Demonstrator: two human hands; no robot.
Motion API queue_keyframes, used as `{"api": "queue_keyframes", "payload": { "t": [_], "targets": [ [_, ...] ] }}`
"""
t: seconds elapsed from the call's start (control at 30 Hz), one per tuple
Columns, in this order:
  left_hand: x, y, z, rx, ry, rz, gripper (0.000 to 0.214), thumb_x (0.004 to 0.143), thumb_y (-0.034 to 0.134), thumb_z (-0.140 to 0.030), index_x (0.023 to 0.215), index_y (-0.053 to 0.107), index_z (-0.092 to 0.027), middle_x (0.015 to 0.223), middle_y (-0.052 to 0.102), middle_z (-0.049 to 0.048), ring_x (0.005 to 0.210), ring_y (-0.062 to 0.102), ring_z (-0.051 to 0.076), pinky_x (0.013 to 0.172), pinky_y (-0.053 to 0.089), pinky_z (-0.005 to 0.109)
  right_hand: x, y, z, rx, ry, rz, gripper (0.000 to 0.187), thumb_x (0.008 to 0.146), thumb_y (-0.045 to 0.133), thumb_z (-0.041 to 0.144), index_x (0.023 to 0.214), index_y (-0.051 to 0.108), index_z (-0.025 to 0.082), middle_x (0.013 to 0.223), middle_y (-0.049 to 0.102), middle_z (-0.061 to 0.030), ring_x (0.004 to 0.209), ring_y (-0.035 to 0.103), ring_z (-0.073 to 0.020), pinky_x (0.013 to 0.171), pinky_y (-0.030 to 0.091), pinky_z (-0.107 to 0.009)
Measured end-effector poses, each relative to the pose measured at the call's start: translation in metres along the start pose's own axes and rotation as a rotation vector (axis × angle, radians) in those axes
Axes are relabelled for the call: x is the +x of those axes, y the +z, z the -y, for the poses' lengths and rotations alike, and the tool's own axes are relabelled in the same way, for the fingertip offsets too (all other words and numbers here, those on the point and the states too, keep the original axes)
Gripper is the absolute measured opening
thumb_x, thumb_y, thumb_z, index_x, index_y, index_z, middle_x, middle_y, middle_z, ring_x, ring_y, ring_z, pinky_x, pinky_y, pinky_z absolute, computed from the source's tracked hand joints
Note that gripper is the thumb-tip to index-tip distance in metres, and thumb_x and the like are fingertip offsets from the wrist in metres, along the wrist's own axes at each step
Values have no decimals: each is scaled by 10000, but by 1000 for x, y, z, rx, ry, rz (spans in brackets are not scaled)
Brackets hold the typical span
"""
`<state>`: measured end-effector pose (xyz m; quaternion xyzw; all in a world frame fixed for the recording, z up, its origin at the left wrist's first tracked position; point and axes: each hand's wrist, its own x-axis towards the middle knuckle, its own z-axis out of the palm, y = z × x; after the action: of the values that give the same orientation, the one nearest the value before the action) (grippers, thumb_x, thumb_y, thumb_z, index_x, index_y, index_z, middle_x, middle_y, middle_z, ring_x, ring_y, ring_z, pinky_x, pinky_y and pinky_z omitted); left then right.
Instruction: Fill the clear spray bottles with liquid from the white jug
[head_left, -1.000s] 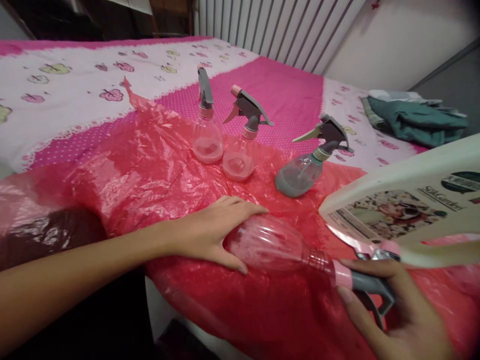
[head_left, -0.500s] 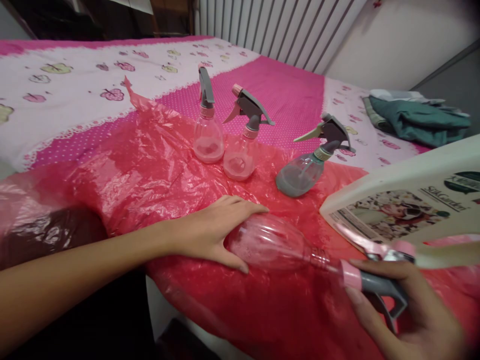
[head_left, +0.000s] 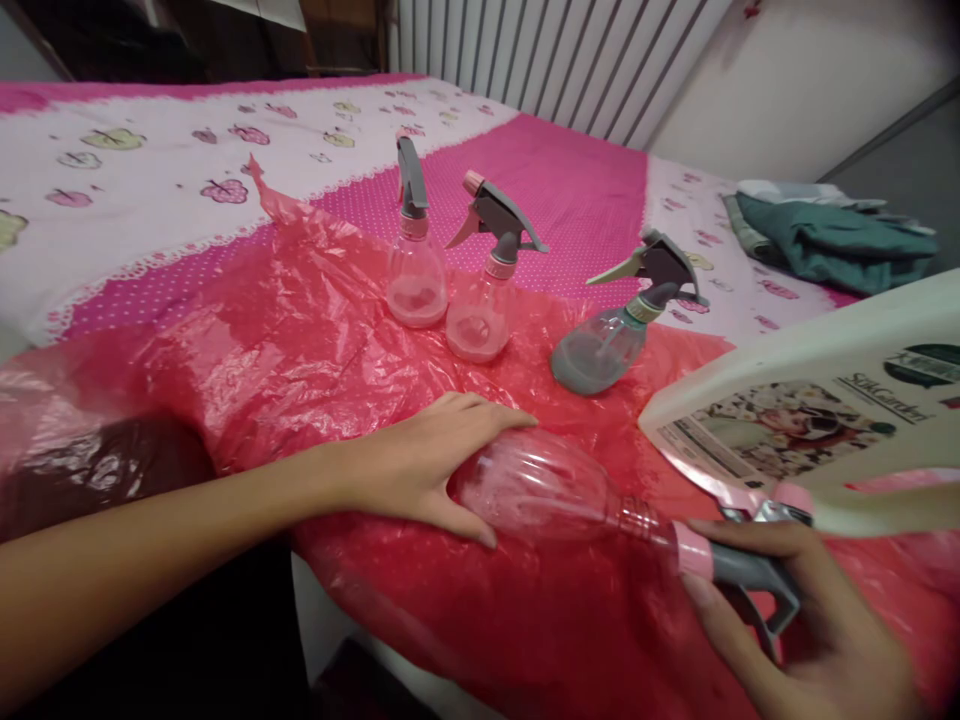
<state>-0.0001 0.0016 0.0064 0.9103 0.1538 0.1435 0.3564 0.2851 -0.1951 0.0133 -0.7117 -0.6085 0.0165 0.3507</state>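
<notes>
A clear pink spray bottle (head_left: 547, 490) lies on its side on the red plastic sheet (head_left: 300, 340). My left hand (head_left: 420, 460) wraps round its rounded base, fingers closed on it. My right hand (head_left: 810, 620) grips the grey and pink spray head (head_left: 739, 570), which is at the bottle's threaded neck, slightly apart from it. Three other spray bottles stand beyond: two pink ones (head_left: 416, 270) (head_left: 480, 310) upright and a grey-green one (head_left: 600, 350) leaning.
A large white jug (head_left: 817, 410) with a printed label lies on its side at the right, just above my right hand. Folded green clothes (head_left: 832, 240) sit at the far right on the pink and white bedsheet (head_left: 150, 170).
My right hand pulled the spray head a little to the right away from the neck, then brought it back toward the bottle. My left hand and the bottle stayed still.
</notes>
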Motion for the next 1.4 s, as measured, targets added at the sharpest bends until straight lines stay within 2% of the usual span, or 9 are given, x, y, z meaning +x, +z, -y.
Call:
{"api": "queue_keyframes", "payload": {
  "t": [0.3,0.43,0.57,0.83,1.0,1.1,1.27,1.33,1.4],
  "targets": [
    [0,-1,-1,0,0,0,901,856,843,-578,1575,437,-216,1503,604,183,1308,582,384,1107,474,542,2,2,4,57,27,-62,213,931,733,463,1038,679,286,861,684,34,690,617,-120,625,504,-199],
    [0,0,0,8,8,10,903,863,829,-599,1562,440,-179,1492,605,201,1301,578,386,1102,476,547,0,1,-4,119,101,41,229,940,726,487,1051,688,290,890,707,23,741,650,-137,657,527,-210],
    [0,1,1,7,12,7,900,870,820,-600,1563,435,-175,1499,600,205,1306,577,386,1106,474,551,-1,0,-9,127,126,3,274,908,764,499,1075,698,292,918,717,22,742,648,-139,651,523,-216],
    [0,0,1,7,21,-4,895,859,844,-574,1576,436,-228,1497,609,181,1307,593,384,1102,481,540,-2,4,17,157,223,-44,251,928,718,516,1029,683,289,901,687,18,781,633,-162,684,495,-267],
    [-1,1,1,6,18,-2,911,854,844,-585,1574,429,-212,1506,602,187,1313,583,386,1106,478,545,-1,2,7,116,150,-38,249,914,746,487,1038,688,279,894,693,9,750,640,-160,669,526,-259],
    [-1,1,1,7,20,1,905,860,839,-583,1578,421,-224,1505,602,182,1311,585,385,1108,475,549,0,1,2,76,55,-71,234,916,747,466,1030,687,270,883,683,5,727,637,-151,620,513,-242],
    [-1,0,0,6,9,0,905,866,832,-592,1578,421,-213,1499,602,187,1307,587,379,1112,472,543,1,1,-3,7,-81,-35,194,944,721,403,1073,676,264,855,674,14,659,621,-136,571,489,-246],
    [-1,0,-1,0,2,1,916,862,833,-600,1577,421,-203,1504,598,193,1315,582,383,1114,469,546,1,1,-2,6,-94,-66,201,931,739,390,1076,682,264,871,676,8,691,631,-145,588,489,-260],
    [-1,0,0,-3,2,2,914,860,835,-595,1578,421,-209,1511,594,192,1323,578,387,1118,465,549,0,2,2,8,-35,-52,200,936,731,413,1064,686,265,893,674,-1,720,629,-156,604,479,-282]
  ]
}}
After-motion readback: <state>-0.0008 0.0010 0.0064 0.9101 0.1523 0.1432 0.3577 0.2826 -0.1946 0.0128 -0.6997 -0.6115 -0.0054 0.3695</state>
